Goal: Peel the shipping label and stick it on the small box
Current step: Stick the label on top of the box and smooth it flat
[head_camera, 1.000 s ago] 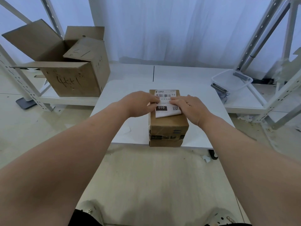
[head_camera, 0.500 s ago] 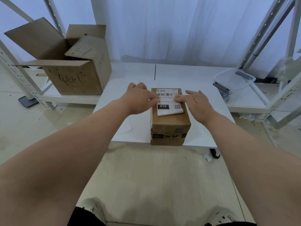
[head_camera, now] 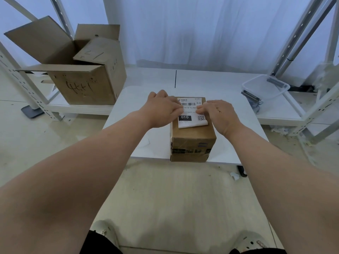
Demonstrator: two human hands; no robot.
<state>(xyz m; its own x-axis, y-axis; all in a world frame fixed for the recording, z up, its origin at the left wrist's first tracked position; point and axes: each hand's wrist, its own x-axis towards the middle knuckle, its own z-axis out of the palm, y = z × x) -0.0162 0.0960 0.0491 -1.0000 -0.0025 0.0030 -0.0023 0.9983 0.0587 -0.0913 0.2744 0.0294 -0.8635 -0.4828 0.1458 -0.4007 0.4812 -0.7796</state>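
A small brown cardboard box stands at the near edge of the white table. The white shipping label, with a barcode, a black "010" block and a QR code, lies on the box top. Its near right corner curls up a little. My left hand lies flat from the left, its fingertips pressing the middle of the label. My right hand lies flat from the right, and its fingertips also press the label, almost meeting the left ones. Neither hand grips anything.
A large open cardboard box with handwriting stands on the low shelf at the left. A clear plastic tub sits on the shelf at the right. Metal rack uprights flank both sides. A pale paper sheet lies left of the small box.
Both hands went from curled fingers over the label's near half to flat hands pressing slightly farther back. The "010" block and QR code are now uncovered.
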